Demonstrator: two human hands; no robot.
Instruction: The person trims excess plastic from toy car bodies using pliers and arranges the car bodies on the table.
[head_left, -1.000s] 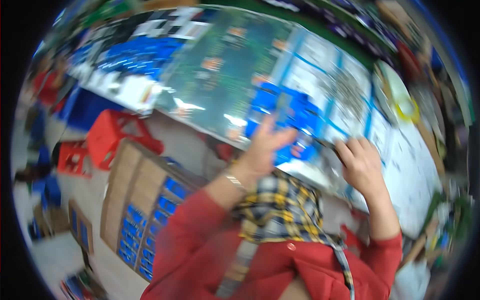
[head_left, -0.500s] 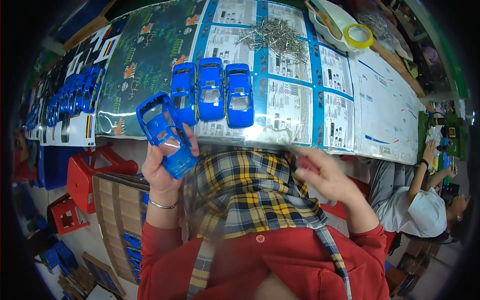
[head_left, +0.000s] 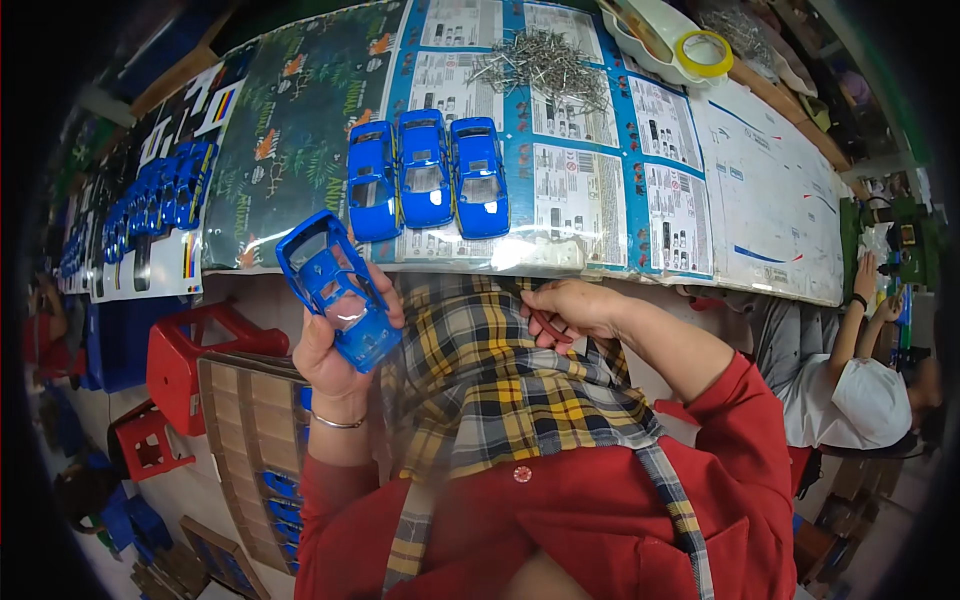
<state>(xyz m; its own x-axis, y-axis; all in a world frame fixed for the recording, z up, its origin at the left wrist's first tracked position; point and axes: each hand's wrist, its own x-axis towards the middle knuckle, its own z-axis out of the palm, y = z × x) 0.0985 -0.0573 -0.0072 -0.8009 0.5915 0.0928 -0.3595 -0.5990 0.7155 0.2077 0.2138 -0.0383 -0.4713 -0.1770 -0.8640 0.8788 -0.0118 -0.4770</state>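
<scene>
A blue toy car body [head_left: 340,292] is tilted up in my left hand [head_left: 338,355], fingers wrapped round its lower end, just off the table's front edge. Clear window plastic shows through its hollow side. My right hand [head_left: 572,308], in front of the checked apron, is closed on a red-handled hand tool [head_left: 545,325]; its working end is hidden, so I cannot tell the exact kind. On the table just beyond my left hand, three blue toy car bodies [head_left: 425,170] lie side by side.
A heap of small metal pins [head_left: 545,72] lies at the far middle of the table [head_left: 775,200]. Behind it a white tray [head_left: 640,40] carries a yellow tape roll [head_left: 704,54]. More blue car bodies [head_left: 160,195] lie far left. Red stools [head_left: 190,365] stand below; another person [head_left: 860,400] sits at right.
My right hand has moved left with the red-handled tool, toward the middle of the apron. My left hand, still holding the car body, has shifted slightly down and right in view.
</scene>
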